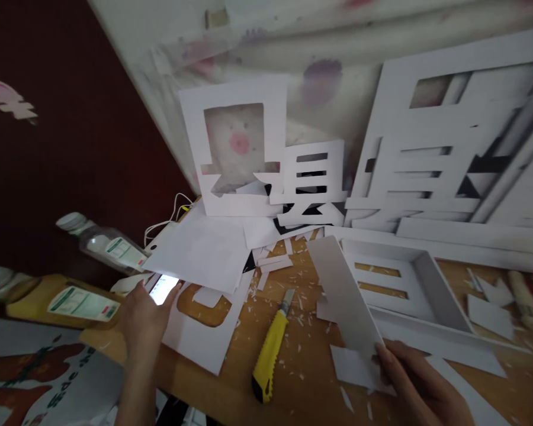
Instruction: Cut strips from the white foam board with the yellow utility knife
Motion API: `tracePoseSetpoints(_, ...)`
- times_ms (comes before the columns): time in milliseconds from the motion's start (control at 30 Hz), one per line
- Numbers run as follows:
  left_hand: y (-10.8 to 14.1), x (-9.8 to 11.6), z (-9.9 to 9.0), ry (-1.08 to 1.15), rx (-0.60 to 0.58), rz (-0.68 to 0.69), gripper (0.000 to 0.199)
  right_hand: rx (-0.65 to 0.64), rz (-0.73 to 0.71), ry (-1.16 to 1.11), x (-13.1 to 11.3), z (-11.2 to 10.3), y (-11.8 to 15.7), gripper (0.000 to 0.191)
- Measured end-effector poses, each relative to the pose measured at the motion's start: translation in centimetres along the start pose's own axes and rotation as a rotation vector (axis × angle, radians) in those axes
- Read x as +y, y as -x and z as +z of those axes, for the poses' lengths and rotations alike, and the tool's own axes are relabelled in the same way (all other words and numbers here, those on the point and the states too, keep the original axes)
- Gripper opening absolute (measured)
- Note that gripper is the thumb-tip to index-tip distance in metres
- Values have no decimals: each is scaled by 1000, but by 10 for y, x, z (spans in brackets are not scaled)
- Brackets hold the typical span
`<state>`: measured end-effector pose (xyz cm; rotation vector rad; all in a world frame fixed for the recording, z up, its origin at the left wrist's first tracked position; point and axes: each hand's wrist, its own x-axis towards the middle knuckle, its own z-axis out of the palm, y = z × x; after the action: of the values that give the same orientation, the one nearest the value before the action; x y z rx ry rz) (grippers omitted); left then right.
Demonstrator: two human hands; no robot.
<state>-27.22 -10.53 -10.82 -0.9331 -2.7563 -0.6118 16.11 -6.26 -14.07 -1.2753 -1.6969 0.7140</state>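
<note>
At the left edge of the table, my left hand (144, 313) is closed round a phone (163, 289) with a lit screen, partly covered by a white sheet (199, 245). My right hand (415, 373) pinches the lower end of a long white board strip (344, 290), which is tilted up in front of a white board frame (448, 290). Between my hands lies a yellow utility knife (272, 355), its blade out and pointing away from me. Beside my left hand is a white board with a rounded cutout (195, 349).
Two bottles, one clear (111, 245) and one with yellow liquid (66, 302), stand at the left. White cutout boards (278, 106) lean against the wall cloth. Paper scraps (275, 263) litter the wooden table (231, 390). A roller-like object (526, 299) lies at the right.
</note>
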Motion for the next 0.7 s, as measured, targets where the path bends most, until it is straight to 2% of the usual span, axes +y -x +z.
tracePoseSetpoints(67, 21, 15, -8, 133, 80, 88, 66, -4, -56, 83, 6, -7, -3, 18)
tracePoseSetpoints(133, 49, 36, -12, 264, 72, 170, 49, 7, -78, 133, 12, -13, -8, 19)
tracePoseSetpoints(200, 80, 59, -10, 368, -32, 279, 41, 22, -73, 155, 16, -17, -12, 22)
tracePoseSetpoints(233, 95, 70, -6, 428, -124, 363, 38, 20, -69, 165, 18, -17, -14, 23)
tracePoseSetpoints(333, 136, 95, 12, 434, -326, 547, 47, 1, -47, 182, 22, -13, -17, 26)
tracePoseSetpoints(367, 146, 100, 19, 353, -391, 543, 51, -9, -40, 183, 24, -11, -18, 27)
tracePoseSetpoints(400, 154, 102, 25, 313, -433, 536, 46, -18, -35, 181, 26, -8, -19, 27)
tracePoseSetpoints(500, 162, 102, 37, 236, -501, 488, 22, -47, -38, 160, 34, -2, -22, 28)
tracePoseSetpoints(600, 154, 96, 35, 203, -540, 398, 17, -91, -69, 122, 41, 4, -26, 33)
tracePoseSetpoints(700, 143, 87, 23, 215, -524, 270, 19, -136, -106, 85, 46, 8, -29, 38)
